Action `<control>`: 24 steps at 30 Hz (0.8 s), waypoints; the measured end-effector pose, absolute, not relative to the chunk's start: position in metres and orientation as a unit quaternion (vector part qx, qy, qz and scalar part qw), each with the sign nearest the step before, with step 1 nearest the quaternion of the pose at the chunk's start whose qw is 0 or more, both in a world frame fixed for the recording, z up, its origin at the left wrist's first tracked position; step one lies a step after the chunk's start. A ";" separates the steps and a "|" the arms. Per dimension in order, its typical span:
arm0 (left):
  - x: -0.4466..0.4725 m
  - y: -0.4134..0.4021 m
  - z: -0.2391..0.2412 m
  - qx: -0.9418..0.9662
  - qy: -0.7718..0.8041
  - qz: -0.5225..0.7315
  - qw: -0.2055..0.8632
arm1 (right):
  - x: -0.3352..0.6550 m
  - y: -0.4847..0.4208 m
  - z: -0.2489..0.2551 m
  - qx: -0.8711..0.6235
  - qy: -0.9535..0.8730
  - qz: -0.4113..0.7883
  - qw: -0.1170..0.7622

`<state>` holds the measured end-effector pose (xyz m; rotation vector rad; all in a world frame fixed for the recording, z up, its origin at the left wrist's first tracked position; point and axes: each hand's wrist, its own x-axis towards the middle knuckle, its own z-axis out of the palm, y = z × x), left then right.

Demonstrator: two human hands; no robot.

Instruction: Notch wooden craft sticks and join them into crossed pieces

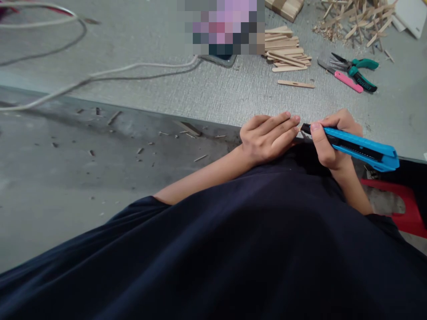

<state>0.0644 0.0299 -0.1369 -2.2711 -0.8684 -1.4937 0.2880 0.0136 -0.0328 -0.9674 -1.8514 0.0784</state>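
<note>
My right hand [333, 142] is wrapped round a blue utility knife [363, 149], its black tip pointing left toward my left hand. My left hand [268, 135] lies at the edge of the grey table [216, 89], fingers pressed together and curled, their tips right at the knife's tip. Whatever sits between those fingers is too small to make out. Both hands rest above my dark blue shirt [233, 249].
A pile of wooden craft sticks [287, 49] and one single stick [296, 83] lie further back on the table. Green-handled pliers [358, 71] and a pink tool [347, 81] lie at the right. White cables [133, 69] cross the table. Wood shavings litter the floor [66, 178]. A red stool [405, 204] stands at the right.
</note>
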 end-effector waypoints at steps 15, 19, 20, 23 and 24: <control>0.069 0.026 -0.119 -0.762 -0.323 -0.495 0.264 | 0.285 0.021 -0.021 -0.318 -0.839 -0.020 0.441; 0.067 0.026 -0.128 -0.773 -0.300 -0.522 0.199 | 0.287 0.026 -0.010 -0.358 -0.853 0.085 0.371; 0.066 0.027 -0.131 -0.778 -0.304 -0.516 0.192 | 0.286 0.026 -0.010 -0.358 -0.846 0.096 0.383; 0.062 0.028 -0.140 -0.793 -0.335 -0.477 0.177 | 0.285 0.024 -0.017 -0.360 -0.814 0.083 0.448; 0.061 0.028 -0.143 -0.796 -0.338 -0.472 0.170 | 0.285 0.023 -0.020 -0.363 -0.806 0.074 0.462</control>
